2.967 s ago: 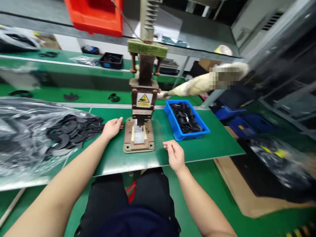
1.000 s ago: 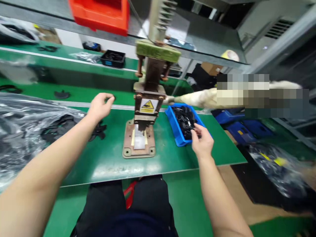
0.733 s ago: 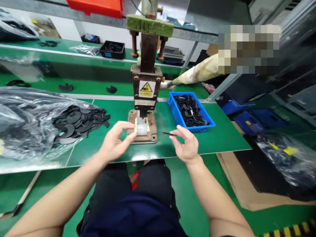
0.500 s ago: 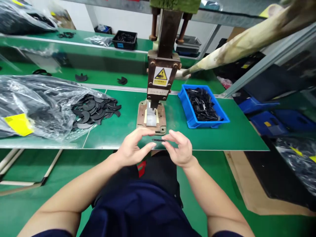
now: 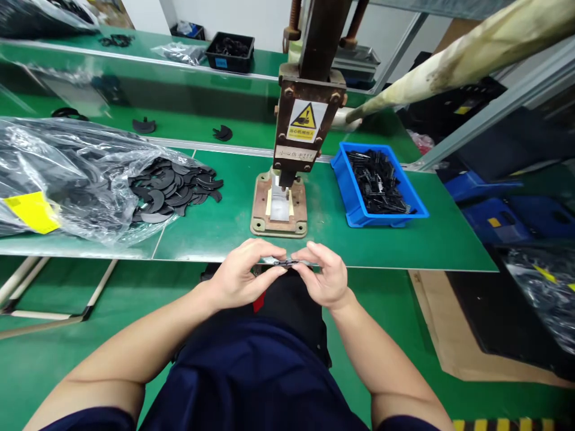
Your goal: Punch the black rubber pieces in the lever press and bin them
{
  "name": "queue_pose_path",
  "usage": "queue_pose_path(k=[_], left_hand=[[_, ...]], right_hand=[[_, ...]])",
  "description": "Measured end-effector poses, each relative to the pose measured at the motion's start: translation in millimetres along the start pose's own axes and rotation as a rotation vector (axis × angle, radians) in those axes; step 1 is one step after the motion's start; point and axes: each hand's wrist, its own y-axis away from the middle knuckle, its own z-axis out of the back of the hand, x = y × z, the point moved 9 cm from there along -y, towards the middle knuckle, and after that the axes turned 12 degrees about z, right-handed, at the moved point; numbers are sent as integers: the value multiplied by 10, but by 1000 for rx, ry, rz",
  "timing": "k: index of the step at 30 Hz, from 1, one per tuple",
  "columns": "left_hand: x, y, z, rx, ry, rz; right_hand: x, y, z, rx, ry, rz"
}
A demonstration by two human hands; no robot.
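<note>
Between both hands, at the table's front edge, is a small, thin black plastic part (image 5: pixel 286 263). My left hand (image 5: pixel 245 272) pinches its left end with thumb and fingers. On the other end, my right hand (image 5: pixel 324 274) closes in the same way. The fingertips cover much of the part, so its full shape is hidden. Just beyond the hands stands a press (image 5: pixel 300 129) with a yellow warning label. Its brown base (image 5: pixel 260 209) carries a pale metal fixture (image 5: pixel 280 209) under the ram, and neither hand touches it.
A blue bin (image 5: pixel 344 188) full of slim black pieces stands right of the press. To the left, a clear plastic bag (image 5: pixel 96 179) spills curved black pieces (image 5: pixel 168 188) onto the green table (image 5: pixel 206 233). A wrapped pole (image 5: pixel 431 63) slants in from upper right.
The left fingers, apart from the black part before, have closed on its left end. The right hand keeps its hold. The camera view has shifted slightly.
</note>
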Motion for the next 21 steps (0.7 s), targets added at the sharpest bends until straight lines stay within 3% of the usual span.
queue_pose_path(k=[6, 8, 12, 15, 18, 21], left_hand=[[49, 46, 12, 34, 88, 64], [193, 30, -32, 110, 188, 225], [496, 124, -317, 395, 586, 644], [523, 172, -471, 534, 837, 743], [650, 5, -415, 460, 832, 685], [949, -395, -115, 158, 635, 564]], right_hand=[[4, -36, -46, 20, -18, 59], [25, -83, -70, 44, 4, 109], [126, -162, -187, 154, 6, 242], [182, -189, -245, 261, -10, 309], [70, -289, -109, 324, 80, 264], [-180, -614, 411, 159, 289, 132]])
